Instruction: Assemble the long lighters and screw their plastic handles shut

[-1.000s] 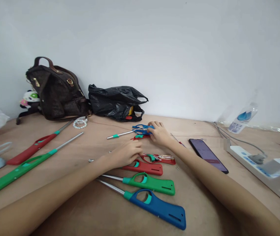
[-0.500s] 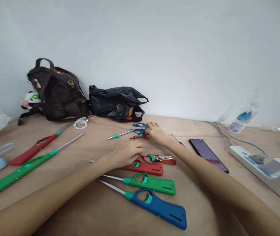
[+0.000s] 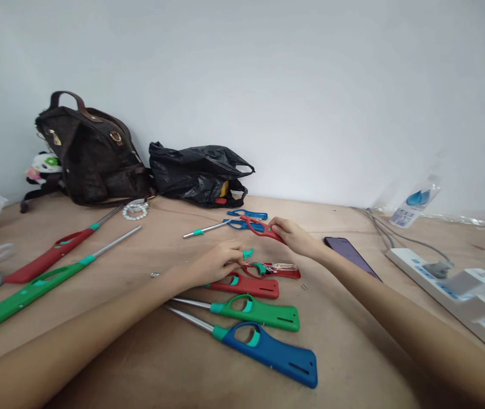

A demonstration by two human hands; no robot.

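Observation:
My right hand (image 3: 295, 236) pinches the end of a red handle half (image 3: 261, 228), lifted over blue casing halves (image 3: 248, 215) and a metal tube with a teal collar (image 3: 198, 232). My left hand (image 3: 220, 262) is closed on a small teal piece (image 3: 248, 254) beside its fingertips. Just under it lies an opened red lighter half (image 3: 287, 268) with its inner parts showing. Nearer to me are a red lighter (image 3: 259, 287), a green lighter (image 3: 268, 315) and a blue lighter (image 3: 285, 359). Small screws (image 3: 304, 287) lie to their right.
Long red (image 3: 50, 255) and green lighters (image 3: 24, 298) lie at the left, near a bracelet (image 3: 135, 212). Behind stand a dark backpack (image 3: 101, 153) and a black plastic bag (image 3: 195, 173). A phone (image 3: 348, 255), power strip (image 3: 430, 284) and bottle (image 3: 415, 204) are at the right.
My right hand has moved right and raised the red handle half from beside the blue pieces. A teal piece now shows at my left fingertips. The view has shifted slightly.

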